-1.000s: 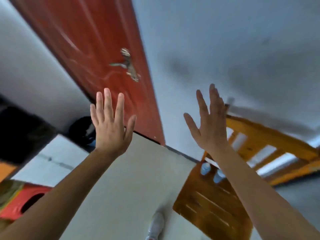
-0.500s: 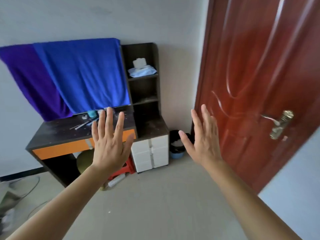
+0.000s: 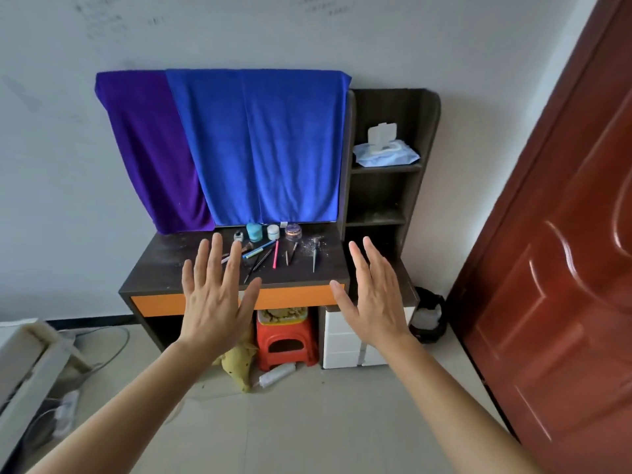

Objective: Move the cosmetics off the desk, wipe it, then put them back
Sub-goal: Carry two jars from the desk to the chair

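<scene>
The left hand (image 3: 215,299) and right hand (image 3: 372,299) hovered empty, fingers (image 3: 213,258) spread straight, before the dark orange-fronted desk (image 3: 160,265). Small cosmetic jars (image 3: 254,231) and pencils (image 3: 275,254) lay toward its twelve o'clock edge; gathering the loose pencils together would likely save trips.

Soft, even daylight fills the room, bright and with no hard shadows. Beyond the left grip (image 3: 215,302) and right grip (image 3: 372,299), the desk (image 3: 164,268) top is sharp enough to show dust specks; the recess below it is dark. Right of the right grip, the door (image 3: 564,268) carries pale streaks of glare. The shelf unit (image 3: 386,200) casts a faint shadow on the wall (image 3: 478,63). Wide-angle bending tilts the door and stretches both forearms toward the bottom corners, where detail softens.
</scene>
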